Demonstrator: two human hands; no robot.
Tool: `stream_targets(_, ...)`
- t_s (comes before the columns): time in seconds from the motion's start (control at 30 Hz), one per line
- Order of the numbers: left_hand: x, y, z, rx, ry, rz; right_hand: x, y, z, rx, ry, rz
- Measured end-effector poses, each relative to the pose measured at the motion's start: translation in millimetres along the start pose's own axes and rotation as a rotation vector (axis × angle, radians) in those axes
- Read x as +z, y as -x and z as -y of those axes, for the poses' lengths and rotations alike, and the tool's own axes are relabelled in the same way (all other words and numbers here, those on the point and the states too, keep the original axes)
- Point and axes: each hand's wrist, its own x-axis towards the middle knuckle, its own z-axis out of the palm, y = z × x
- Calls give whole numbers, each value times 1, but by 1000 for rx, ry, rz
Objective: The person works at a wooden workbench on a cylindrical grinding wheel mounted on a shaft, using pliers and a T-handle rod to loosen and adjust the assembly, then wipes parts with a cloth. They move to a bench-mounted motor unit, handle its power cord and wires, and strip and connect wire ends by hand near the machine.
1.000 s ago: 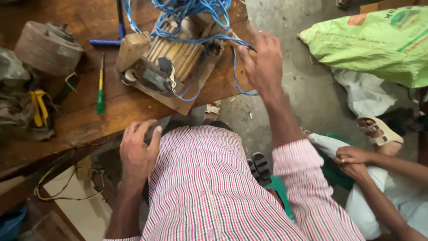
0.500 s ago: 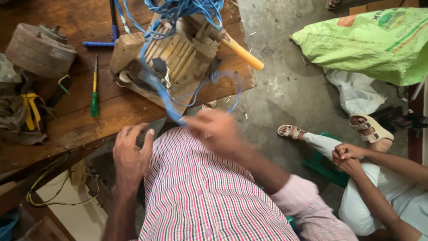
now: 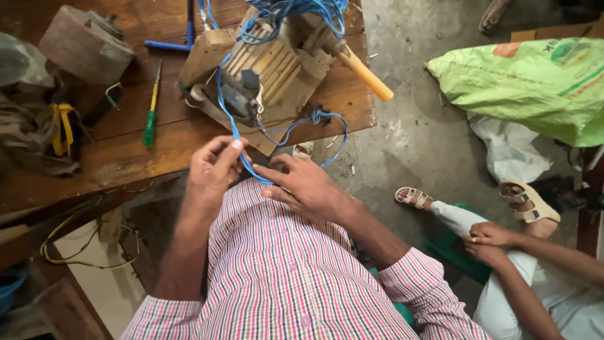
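Observation:
An old tan electric motor (image 3: 277,60) lies on the wooden table (image 3: 126,157), with loops of blue wire (image 3: 296,126) piled on top and hanging off its front. My left hand (image 3: 212,169) pinches a strand of that blue wire between thumb and fingers just below the table's edge. Beside it, my right hand (image 3: 305,186) holds the same strand against my checked shirt. A yellow tool handle (image 3: 366,75) sticks out from the motor's right side.
A green-handled screwdriver (image 3: 151,113), a blue-handled tool (image 3: 168,44), yellow pliers (image 3: 63,126) and a round drum-like part (image 3: 85,44) lie on the table. At the right, another person in sandals (image 3: 535,201) sits near a green sack (image 3: 528,82) on the concrete floor.
My right hand came down from the motor to my chest with the blue wire. My left hand rose from my shirt and took hold of the same strand.

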Motion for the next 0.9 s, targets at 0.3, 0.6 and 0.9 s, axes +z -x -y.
stream_targets(0.3,-86,62,-63,329,267,120,0,18,-6,160,-56,157)
stream_targets(0.6,-51,95,-107,342,-323,768,-20,-16,21,436,-1060,-183)
stream_targets(0.9,-14,66,-104,510,-586,860,-75,-27,47,499,-1443,-256)
